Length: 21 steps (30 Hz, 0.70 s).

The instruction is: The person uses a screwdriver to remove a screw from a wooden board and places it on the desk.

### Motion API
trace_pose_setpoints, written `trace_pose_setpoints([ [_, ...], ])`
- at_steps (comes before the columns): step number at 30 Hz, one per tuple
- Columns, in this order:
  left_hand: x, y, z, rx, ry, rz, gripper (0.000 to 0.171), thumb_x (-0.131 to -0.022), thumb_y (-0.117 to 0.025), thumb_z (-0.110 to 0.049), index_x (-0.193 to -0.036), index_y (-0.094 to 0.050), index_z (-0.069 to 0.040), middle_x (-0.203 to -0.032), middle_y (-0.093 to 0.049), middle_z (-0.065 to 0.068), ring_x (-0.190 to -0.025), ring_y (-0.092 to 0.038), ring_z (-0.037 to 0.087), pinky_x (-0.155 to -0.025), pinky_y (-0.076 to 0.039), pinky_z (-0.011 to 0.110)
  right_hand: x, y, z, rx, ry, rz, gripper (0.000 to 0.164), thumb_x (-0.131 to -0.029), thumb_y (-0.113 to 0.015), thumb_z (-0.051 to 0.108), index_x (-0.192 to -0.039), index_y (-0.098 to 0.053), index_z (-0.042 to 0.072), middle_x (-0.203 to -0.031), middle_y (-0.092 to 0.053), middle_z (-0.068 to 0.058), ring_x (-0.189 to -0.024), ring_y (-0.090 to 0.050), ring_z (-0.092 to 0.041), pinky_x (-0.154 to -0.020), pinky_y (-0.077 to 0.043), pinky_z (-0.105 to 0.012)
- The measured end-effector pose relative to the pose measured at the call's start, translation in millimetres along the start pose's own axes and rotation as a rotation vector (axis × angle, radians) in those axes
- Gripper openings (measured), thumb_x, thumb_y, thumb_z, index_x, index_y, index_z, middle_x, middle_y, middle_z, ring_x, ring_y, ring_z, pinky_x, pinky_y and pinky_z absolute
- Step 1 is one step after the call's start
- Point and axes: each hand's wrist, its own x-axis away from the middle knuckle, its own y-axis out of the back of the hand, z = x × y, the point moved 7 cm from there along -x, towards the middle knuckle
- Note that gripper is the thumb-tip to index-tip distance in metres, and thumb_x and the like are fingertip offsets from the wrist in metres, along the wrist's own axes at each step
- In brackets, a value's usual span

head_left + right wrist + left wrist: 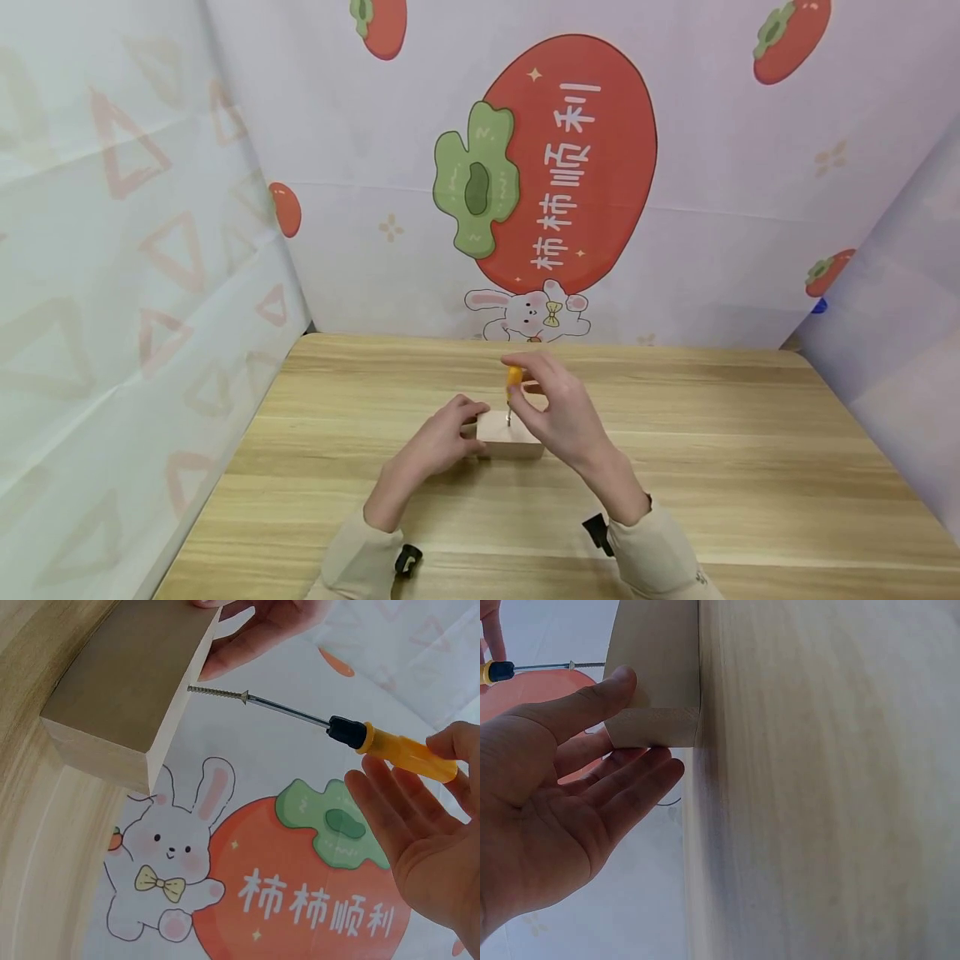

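A pale wooden block (510,450) lies on the table, its left end gripped by my left hand (444,437). The thumb (619,686) presses the block's near side, and the other fingers reach round its end and far side. Above the block, my right hand (561,408) holds a screwdriver with a yellow handle (409,756) and black collar, the thumb and fingers about the handle's upper end. Its metal shaft (289,711) points down and meets the head of a long screw (217,692). The screw stands upright with its tip at the block's top face, most of its thread showing.
The wood-grain table (720,467) spreads out around the block. A white cloth (712,267) printed with a large red persimmon and a rabbit hangs behind the far edge. Another cloth (135,250) with triangles hangs at the left. Black straps (407,560) sit at my sleeves.
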Motion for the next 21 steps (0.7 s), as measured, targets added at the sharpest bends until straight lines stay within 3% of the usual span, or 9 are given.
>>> trace_pose_setpoints([
  [4,-0.3,-0.3,-0.1,-0.008,0.004,-0.001,0.054,-0.087,-0.078,-0.018,-0.136,-0.059,-0.005,-0.121,-0.057,0.007,-0.116,-0.059,0.026,-0.096,-0.051,0.044,-1,2,2,0.030,0.010,-0.014,0.042,-0.082,-0.080,0.006,-0.121,-0.066,0.011,-0.101,-0.062,-0.002,-0.084,-0.067,-0.012,-0.073,-0.060,-0.025],
  [10,-1.0,-0.2,-0.7,-0.006,0.003,-0.005,0.054,-0.087,-0.077,-0.017,-0.136,-0.059,-0.005,-0.121,-0.057,0.007,-0.115,-0.059,0.026,-0.094,-0.050,0.043,0,5,5,0.061,0.060,-0.009,0.046,-0.082,-0.074,-0.007,-0.125,-0.063,0.006,-0.107,-0.066,-0.005,-0.092,-0.068,-0.015,-0.076,-0.059,-0.024],
  [21,0.8,0.4,-2.3,-0.006,0.009,-0.001,0.054,-0.086,-0.077,-0.016,-0.135,-0.059,-0.004,-0.121,-0.057,0.009,-0.119,-0.059,0.029,-0.098,-0.050,0.046,11,14,5,-0.011,0.134,-0.014,0.042,-0.084,-0.068,-0.013,-0.122,-0.062,0.003,-0.112,-0.065,-0.007,-0.096,-0.067,-0.017,-0.083,-0.058,-0.027],
])
